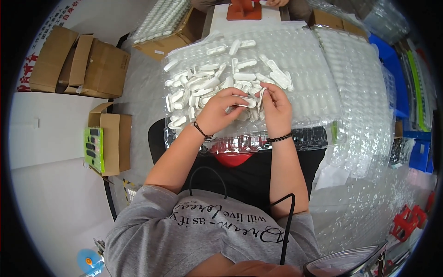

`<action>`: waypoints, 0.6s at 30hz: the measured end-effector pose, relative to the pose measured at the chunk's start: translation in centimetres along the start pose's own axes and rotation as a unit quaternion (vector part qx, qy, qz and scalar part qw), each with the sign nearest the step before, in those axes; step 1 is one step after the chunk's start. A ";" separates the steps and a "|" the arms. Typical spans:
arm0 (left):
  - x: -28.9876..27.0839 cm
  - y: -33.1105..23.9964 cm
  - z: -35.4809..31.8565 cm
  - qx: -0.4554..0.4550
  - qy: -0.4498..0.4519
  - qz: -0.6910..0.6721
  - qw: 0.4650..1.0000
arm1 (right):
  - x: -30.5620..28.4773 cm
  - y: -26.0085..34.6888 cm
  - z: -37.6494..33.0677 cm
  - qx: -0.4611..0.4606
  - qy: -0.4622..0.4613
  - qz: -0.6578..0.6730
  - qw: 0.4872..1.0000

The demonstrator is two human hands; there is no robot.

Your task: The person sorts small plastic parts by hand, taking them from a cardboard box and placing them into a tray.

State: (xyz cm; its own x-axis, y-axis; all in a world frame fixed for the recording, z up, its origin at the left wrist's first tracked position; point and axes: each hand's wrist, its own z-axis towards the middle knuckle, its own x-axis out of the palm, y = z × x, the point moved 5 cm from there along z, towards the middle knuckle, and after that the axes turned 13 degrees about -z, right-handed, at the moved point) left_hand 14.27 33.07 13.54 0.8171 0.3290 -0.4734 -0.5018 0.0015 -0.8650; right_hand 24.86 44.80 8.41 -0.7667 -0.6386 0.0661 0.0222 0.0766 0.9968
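My left hand (220, 111) is closed on a white oval plastic piece (248, 102), pinched between thumb and fingers. Just beside it, my right hand (278, 111) grips another slim white plastic piece (261, 98), held upright and edge-on. The two pieces are close together; whether they touch I cannot tell. Beneath and left of my hands lies a loose heap of similar long, rounded white pieces (198, 83), some showing a hollow side. They rest on a clear plastic blister tray (309, 78) with rows of moulded pockets.
More stacked clear trays (355, 87) stand to the right, and others fill a cardboard box (159, 46) at the far left. Across the table, another person's hand (278, 3) is near a red-brown block (244, 10). Blue bins (392, 74) line the right side; a red stool (406, 224) stands lower right.
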 end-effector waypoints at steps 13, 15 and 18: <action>-1.1 1.3 -0.9 -0.001 -0.207 -0.225 0.952 | 1.0 1.6 -0.8 0.060 0.024 0.280 0.958; -0.9 0.9 -0.6 -0.055 -0.180 -0.116 0.975 | 1.5 0.9 -1.0 0.098 0.046 0.304 0.947; 0.2 1.5 -0.6 -0.034 -0.137 -0.206 0.968 | 2.6 -0.7 -1.5 0.136 0.100 0.278 0.946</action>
State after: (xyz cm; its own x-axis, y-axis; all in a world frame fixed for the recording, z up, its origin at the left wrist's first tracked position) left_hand 13.89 32.53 12.05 0.8335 0.5517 -0.0316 -0.1214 0.1270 -0.9845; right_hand 23.77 41.95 7.97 -0.5484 -0.5712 0.6107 0.1989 0.6202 0.7588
